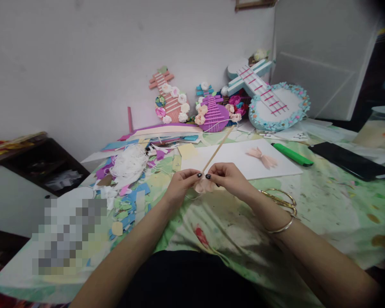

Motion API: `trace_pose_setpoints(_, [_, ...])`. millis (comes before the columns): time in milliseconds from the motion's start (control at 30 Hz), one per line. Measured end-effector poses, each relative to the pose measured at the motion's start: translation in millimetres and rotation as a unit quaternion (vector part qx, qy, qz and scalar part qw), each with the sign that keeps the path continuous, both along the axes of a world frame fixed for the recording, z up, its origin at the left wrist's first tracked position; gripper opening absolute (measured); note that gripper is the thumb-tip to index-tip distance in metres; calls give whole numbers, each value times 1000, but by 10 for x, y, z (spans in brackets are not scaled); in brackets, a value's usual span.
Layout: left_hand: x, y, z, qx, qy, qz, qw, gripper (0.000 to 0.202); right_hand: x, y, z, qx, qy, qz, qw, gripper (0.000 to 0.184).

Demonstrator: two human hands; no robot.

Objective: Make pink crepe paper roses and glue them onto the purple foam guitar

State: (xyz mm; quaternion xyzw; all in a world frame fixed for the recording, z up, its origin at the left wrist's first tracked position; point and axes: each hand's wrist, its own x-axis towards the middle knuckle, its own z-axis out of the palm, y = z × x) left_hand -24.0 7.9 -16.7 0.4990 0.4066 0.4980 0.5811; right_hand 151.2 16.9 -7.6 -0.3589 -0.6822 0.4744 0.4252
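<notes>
Both of my hands meet in the middle of the table, pinching a peach paper flower (204, 186) with ruffled petals. A thin wooden stick (218, 147) rises from between my fingers and leans away to the upper right. My left hand (182, 185) grips the flower from the left, thumb on top. From the other side, the closed fingers of my right hand (228, 177) press at the same spot. What lies under the fingertips is hidden. Beyond them, a second peach paper piece (262, 157), pinched at its middle, rests on a white sheet (276, 167).
Gold-handled scissors (280, 200) lie by my right forearm. Behind are a green cutter (291, 154) and a black phone (349, 160). At left sit a white string heap (129, 164) and paper scraps (128, 214). Decorated instrument models (277, 100) lean against the wall.
</notes>
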Motion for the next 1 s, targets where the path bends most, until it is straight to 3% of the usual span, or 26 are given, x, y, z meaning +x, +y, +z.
trace_pose_setpoints(567, [14,-16,46,-13,-16,11,1000,27,44,9,23,5,-5,24,1000,22])
trace_pose_setpoints(800, [18,-28,35,-19,2,9,1000,29,34,24,42,12,67,-78,995,29])
trace_pose_setpoints(1000, [14,-55,52,-16,28,-20,999,25,43,46,35,18,139,-99,985,32])
